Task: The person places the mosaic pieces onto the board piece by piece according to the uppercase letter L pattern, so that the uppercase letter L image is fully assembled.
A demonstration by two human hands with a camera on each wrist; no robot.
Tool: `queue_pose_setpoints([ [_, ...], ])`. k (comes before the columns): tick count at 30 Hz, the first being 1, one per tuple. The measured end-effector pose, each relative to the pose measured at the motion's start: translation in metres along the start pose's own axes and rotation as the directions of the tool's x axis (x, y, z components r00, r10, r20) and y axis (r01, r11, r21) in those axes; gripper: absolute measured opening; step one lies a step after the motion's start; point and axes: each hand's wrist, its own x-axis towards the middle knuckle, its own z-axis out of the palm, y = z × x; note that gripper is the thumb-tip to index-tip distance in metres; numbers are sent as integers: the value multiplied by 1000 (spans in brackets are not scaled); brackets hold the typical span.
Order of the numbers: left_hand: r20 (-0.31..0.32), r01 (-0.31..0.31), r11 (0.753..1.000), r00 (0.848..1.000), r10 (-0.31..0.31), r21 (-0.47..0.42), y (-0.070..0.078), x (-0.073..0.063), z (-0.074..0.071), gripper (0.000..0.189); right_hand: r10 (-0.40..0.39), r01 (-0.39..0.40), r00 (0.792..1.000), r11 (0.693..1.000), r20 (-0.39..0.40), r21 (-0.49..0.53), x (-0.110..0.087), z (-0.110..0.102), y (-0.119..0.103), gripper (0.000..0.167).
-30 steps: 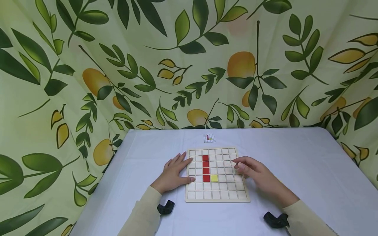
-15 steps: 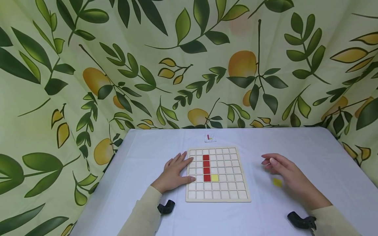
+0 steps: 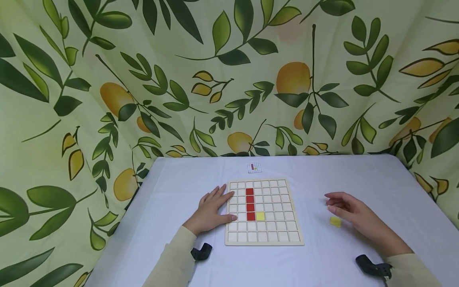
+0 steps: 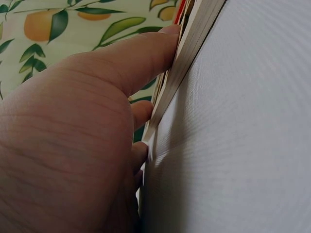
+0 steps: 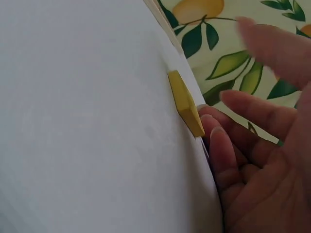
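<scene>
My left hand (image 3: 209, 213) rests on the left edge of a pale wooden grid board (image 3: 300, 235), fingers spread; the left wrist view shows its thumb (image 4: 146, 56) along the board's edge. On the board stand a column of several red tiles (image 3: 250, 207) and one yellow tile (image 3: 260, 216), just right of the lowest red one. Well right of the board, my right hand (image 3: 355, 213) hovers beside a loose yellow square tile (image 3: 335, 221) on the table. In the right wrist view, thumb and index are apart with nothing between them, and the curled other fingers (image 5: 223, 150) are close to that tile (image 5: 184, 102).
A small printed grid card (image 3: 254, 167) lies behind the board, with red and yellow marks. A white cloth (image 3: 186, 175) covers the table. Behind it hangs a leaf-and-fruit patterned curtain (image 3: 201, 119). Black devices (image 3: 202, 252) sit at both wrists.
My right hand has moved right, from the board's right side to beside the loose yellow tile, which was not visible one second ago. The left hand and the board's tiles stay put.
</scene>
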Motion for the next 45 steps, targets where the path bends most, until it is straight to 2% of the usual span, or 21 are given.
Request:
queue_pose_setpoints([
  [6,-3,-7,1000,1000,7,-14,0,1,-1,91,5,3,998,993,69,-115,-1,-7,5,47],
  [12,-8,-8,1000,1000,7,-8,-1,2,0,91,-18,36,994,984,104,-173,-3,-13,7,28],
  [15,-7,-5,1000,1000,5,-8,0,2,0,91,-6,25,995,983,104,-184,-3,-12,5,22],
  [22,-6,0,1000,1000,0,-4,-1,2,0,91,53,-35,994,983,91,-182,-2,-7,-2,22],
  [29,2,-1,1000,1000,1,-3,0,1,0,92,62,-53,997,980,37,-192,-2,0,-9,15],
  [35,-3,-1,1000,1000,1,-4,1,1,-1,91,47,-46,999,992,0,-119,-1,9,-18,17],
  [45,-10,-1,1000,1000,0,-11,0,1,0,92,-44,43,998,998,35,37,0,31,-39,16],
])
